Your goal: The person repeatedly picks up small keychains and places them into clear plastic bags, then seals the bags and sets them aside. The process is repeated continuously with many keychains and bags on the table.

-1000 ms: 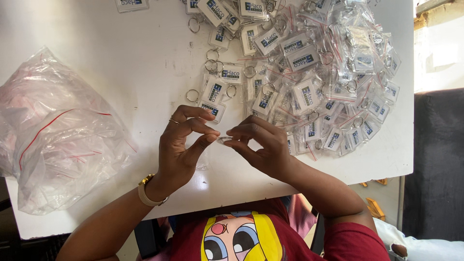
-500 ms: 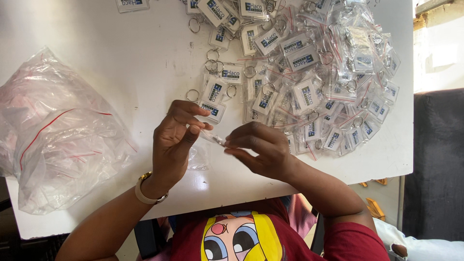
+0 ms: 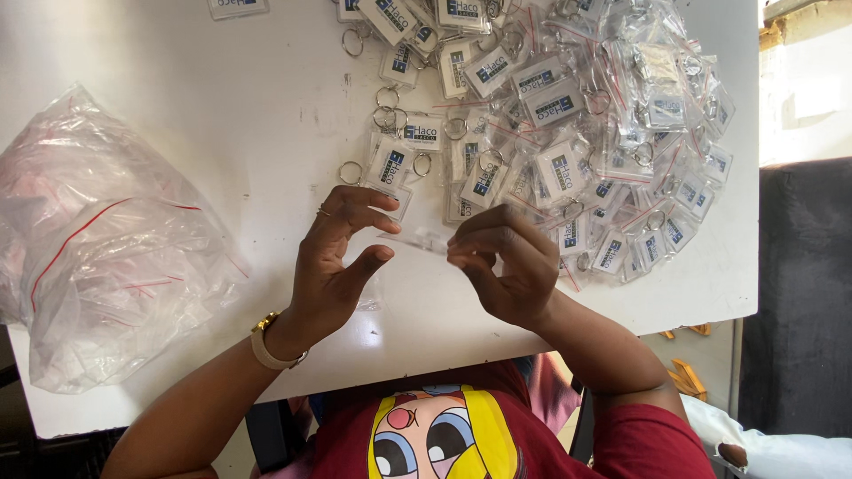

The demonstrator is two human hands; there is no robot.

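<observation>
**Keyring sleeve held between two hands above the tabletop edge**

Sleeve (image 3: 417, 238), a small clear plastic bag, is stretched between the two hands just above the near part of the white tabletop (image 3: 222, 115). The left hand (image 3: 337, 266) pinches its end between thumb and forefinger, the other fingers spread loose; the right hand (image 3: 501, 262) is curled, its fingertips gripping the opposite end. Whether a keyring is already inside it I cannot tell. To do this well, I judge, keep the mouth of the sleeve taut and level so the seal lines up, and press along it evenly.

At nine o'clock from the hands lies one large clear bag (image 3: 98, 248) with red seal lines, stuffed with more small bags, too many to count. At twelve o'clock lie about ten bare keyrings (image 3: 390, 164) with white-and-blue tags. At one to two o'clock is one heap of bagged keyrings (image 3: 621, 133), several dozen, beyond exact counting.
</observation>
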